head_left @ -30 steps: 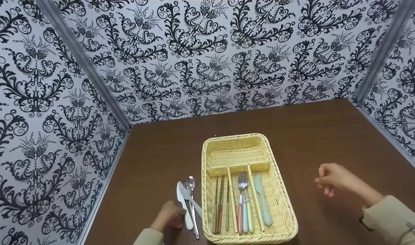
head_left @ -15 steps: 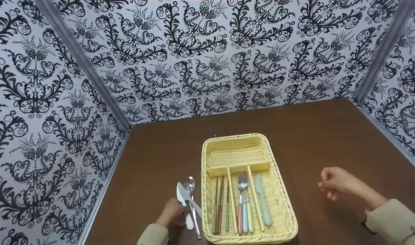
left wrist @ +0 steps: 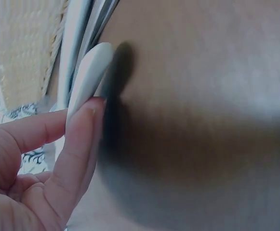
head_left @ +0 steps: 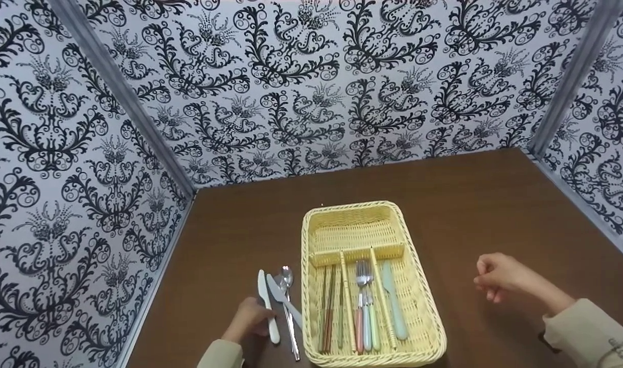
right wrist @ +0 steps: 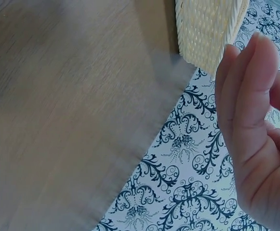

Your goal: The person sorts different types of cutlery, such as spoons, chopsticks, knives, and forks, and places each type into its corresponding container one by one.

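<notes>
Fingers (left wrist: 38, 129) of my left hand (head_left: 251, 318) pinch a smooth white knife (head_left: 267, 301) at nine o'clock from the rectangular woven basket (head_left: 354, 207); my right hand (head_left: 504, 278), loosely curled and idle, hovers at three o'clock.

Towards the worktop's (head_left: 224, 230) left edge, the left hand (head_left: 251, 316) pinches; towards the right edge, the right hand (head_left: 501, 275) hangs loosely curled.

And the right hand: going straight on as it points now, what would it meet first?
Likely the wicker basket, at its right rim, across the brown table. How high the right hand sits is unclear, so it might pass above.
</notes>
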The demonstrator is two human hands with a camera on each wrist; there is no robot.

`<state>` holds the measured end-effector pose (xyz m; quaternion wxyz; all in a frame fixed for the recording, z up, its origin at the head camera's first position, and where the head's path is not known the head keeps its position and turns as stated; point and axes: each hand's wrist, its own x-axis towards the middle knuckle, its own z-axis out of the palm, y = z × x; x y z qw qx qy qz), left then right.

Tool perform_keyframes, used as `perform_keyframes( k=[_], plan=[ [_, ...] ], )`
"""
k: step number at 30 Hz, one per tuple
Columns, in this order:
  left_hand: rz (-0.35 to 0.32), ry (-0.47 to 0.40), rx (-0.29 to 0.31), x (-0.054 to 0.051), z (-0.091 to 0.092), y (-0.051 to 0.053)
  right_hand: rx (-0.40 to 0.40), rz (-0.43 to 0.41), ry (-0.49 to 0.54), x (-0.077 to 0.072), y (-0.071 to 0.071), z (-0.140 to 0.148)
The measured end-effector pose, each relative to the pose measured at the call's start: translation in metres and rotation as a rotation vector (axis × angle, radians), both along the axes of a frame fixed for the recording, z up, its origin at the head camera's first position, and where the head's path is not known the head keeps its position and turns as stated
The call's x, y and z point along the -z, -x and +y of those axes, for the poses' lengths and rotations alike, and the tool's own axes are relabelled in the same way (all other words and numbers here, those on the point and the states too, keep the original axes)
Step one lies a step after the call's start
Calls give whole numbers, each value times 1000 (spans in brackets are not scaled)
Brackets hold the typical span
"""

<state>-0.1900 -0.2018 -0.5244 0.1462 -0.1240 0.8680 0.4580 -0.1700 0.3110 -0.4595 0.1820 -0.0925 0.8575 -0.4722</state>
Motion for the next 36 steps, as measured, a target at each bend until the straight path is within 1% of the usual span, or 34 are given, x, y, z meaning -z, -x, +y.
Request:
perform_keyframes(
  k=[2,4,6,8,11,12,15,18,20,22,25,28,32,36],
  plan=[
    [13,10,-10,-5,-3,2,8,5,-9,-1,1,-2],
    [31,0,-8,-13,-5,3,11,17,-6,-2,1,-4],
    [68,5,26,-22,-2,3,12,33,0,-4,1,-7],
    [113,-4,79,-33,4,3,17,48,9,-5,1,-12],
    [173,-32,165,-51,19,2,18,78,14,-8,2,-22],
    [182,-47,188,-56,25,3,19,91,18,-10,2,-27],
    [194,-123,220,-69,44,6,18,126,36,-16,1,-45],
    [205,-173,233,-78,66,9,9,149,71,-25,0,-68],
    [205,-216,241,-82,82,10,-4,148,98,-31,-1,-86],
    [202,-247,253,-85,99,11,-35,151,134,-36,-1,-104],
    [190,-312,289,-86,123,11,-77,146,185,-40,1,-129],
    [192,-344,336,-86,143,7,-93,98,242,-40,4,-146],
    [213,-373,381,-85,162,-2,-83,18,299,-35,9,-156],
    [245,-384,420,-84,172,-10,-97,-23,318,-32,10,-156]
  ],
)
